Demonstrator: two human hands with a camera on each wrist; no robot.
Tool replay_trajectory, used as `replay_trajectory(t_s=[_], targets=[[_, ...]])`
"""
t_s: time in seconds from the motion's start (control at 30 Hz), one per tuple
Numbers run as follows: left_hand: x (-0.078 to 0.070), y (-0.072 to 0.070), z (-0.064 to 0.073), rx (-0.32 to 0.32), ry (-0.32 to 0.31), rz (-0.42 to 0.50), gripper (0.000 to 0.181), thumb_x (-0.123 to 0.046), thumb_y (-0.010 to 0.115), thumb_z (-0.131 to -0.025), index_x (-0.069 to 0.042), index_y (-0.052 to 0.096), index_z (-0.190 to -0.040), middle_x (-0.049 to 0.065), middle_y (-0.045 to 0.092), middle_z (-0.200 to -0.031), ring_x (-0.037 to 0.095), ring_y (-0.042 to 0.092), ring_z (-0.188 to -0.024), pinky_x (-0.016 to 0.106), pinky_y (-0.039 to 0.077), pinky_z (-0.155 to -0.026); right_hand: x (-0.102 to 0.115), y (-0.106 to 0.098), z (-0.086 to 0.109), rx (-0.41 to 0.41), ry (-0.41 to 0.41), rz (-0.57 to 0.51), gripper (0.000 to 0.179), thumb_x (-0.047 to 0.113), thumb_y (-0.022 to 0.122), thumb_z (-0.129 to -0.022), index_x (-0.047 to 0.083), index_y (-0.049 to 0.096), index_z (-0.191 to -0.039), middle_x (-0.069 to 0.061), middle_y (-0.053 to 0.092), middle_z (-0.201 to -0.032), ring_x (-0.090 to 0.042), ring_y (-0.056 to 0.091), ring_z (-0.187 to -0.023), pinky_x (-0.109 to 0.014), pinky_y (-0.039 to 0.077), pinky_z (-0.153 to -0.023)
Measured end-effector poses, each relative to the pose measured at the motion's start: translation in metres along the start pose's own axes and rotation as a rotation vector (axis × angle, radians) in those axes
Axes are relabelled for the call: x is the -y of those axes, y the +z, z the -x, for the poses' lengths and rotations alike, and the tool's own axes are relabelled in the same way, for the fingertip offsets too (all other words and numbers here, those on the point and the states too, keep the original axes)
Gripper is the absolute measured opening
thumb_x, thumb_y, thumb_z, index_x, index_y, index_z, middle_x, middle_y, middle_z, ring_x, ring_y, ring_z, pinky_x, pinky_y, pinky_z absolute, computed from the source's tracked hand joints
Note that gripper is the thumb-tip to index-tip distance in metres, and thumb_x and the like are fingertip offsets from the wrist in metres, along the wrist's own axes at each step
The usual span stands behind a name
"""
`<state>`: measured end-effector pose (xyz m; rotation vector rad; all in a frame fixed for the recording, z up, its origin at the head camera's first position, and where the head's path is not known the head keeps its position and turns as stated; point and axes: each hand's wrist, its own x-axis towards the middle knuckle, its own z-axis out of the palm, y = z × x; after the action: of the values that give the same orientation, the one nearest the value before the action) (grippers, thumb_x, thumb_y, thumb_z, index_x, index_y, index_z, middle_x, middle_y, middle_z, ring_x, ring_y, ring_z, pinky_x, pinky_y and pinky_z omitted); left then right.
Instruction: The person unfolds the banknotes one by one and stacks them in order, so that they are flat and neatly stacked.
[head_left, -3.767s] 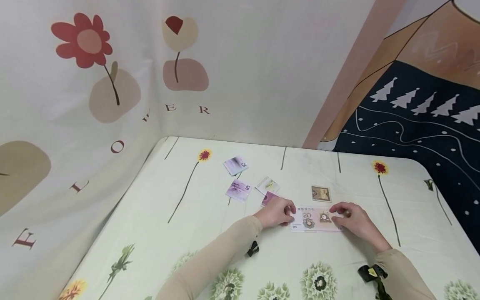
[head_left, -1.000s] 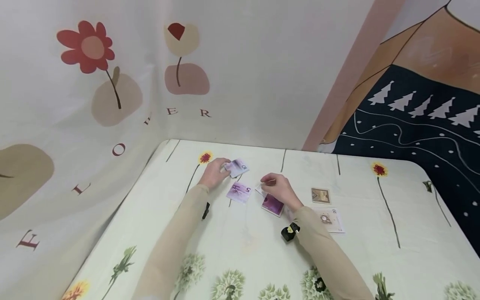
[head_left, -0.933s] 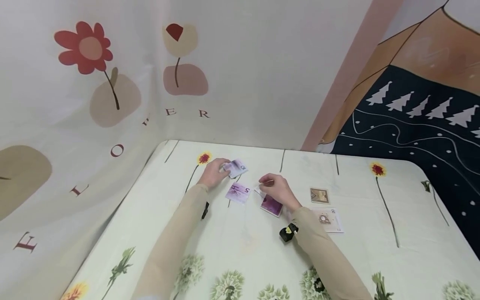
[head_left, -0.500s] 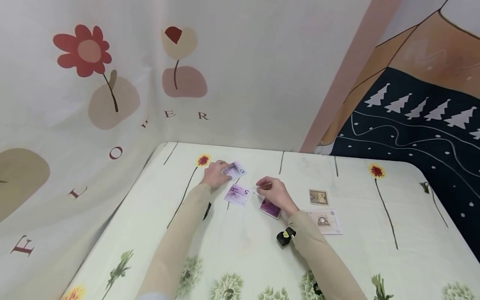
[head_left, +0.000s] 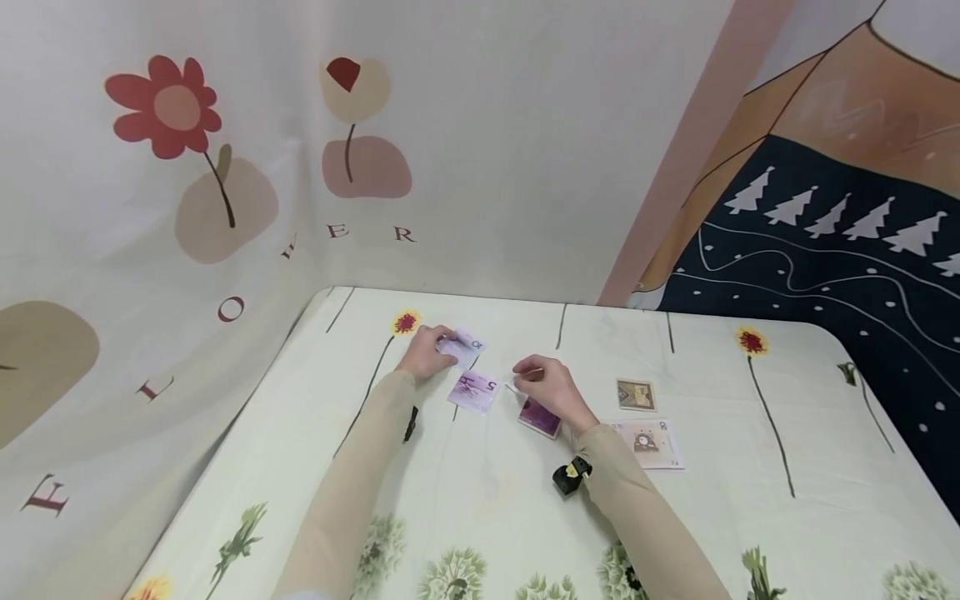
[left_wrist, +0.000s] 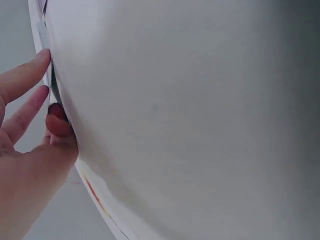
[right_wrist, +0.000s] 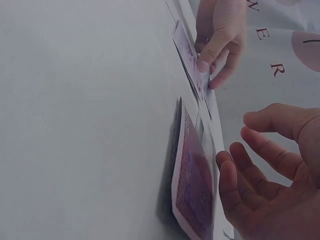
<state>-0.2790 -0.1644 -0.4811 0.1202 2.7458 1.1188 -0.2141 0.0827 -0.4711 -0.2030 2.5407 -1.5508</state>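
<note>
My left hand pinches the left edge of a pale purple banknote marked 10 at the back left of the table. In the left wrist view, the thumb and fingers of the left hand meet at a thin paper edge. My right hand hovers with loosely curved fingers over a whitish note, mostly covered in the head view. The right wrist view shows that hand with nothing between its fingers, beside a thick dark magenta note stack. A purple banknote marked 5 lies between the hands.
Right of the right hand lie a small brown note and a larger pale pink note, partly behind the right sleeve. A flower-print cloth covers the table. Printed curtains hang along its back and left sides.
Both hands have left the pale pink note and gone left. Lately the left hand has drawn the note marked 10 slightly leftward; the right hand has barely moved.
</note>
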Motion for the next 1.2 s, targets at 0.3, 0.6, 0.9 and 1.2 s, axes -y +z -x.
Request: replay_trajectory(t_s=[0.3,0.6,0.9,1.2], targets=[[0.002,-0.003,0.002,0.011,-0.001,0.035,0.045,-0.005,0.073,-0.083,-0.003,0.059,-0.126,0.020,0.053,-0.130,0.036,0.046,-0.122,0.046,0.035,-0.106,0.005,0.014,-0.015,0.027,-0.028,0.019,0.019,0.006,0.068,-0.087,0.004,0.069,-0.106,-0.005,0.068,-0.101,-0.022,0.063,-0.095,-0.035,0.053,-0.081],[-0.001,-0.004,0.005,0.014,-0.007,0.045,0.041,-0.006,0.073,-0.084,-0.003,0.060,-0.123,0.019,0.055,-0.129,0.034,0.048,-0.122,0.046,0.036,-0.105,0.018,0.041,-0.042,0.010,-0.069,0.052,0.034,0.011,0.065,-0.089,0.004,0.064,-0.122,-0.014,0.058,-0.128,-0.032,0.047,-0.123,-0.048,0.036,-0.105],[0.000,-0.004,0.001,0.036,-0.004,0.062,0.041,-0.008,0.074,-0.084,-0.005,0.060,-0.122,0.019,0.054,-0.128,0.034,0.049,-0.120,0.046,0.039,-0.102,0.018,0.057,-0.058,0.073,-0.108,0.458,0.045,0.021,0.058,-0.094,0.009,0.054,-0.137,-0.015,0.042,-0.144,-0.040,0.027,-0.132,-0.054,0.026,-0.107],[0.004,-0.008,0.003,0.032,-0.036,0.244,0.034,-0.004,0.068,-0.088,-0.001,0.062,-0.121,0.017,0.058,-0.123,0.028,0.059,-0.100,0.032,0.051,-0.081,0.020,0.061,-0.058,0.053,-0.078,0.456,0.046,0.023,0.059,-0.093,0.012,0.055,-0.137,-0.012,0.043,-0.141,-0.039,0.026,-0.132,-0.055,0.029,-0.103]])
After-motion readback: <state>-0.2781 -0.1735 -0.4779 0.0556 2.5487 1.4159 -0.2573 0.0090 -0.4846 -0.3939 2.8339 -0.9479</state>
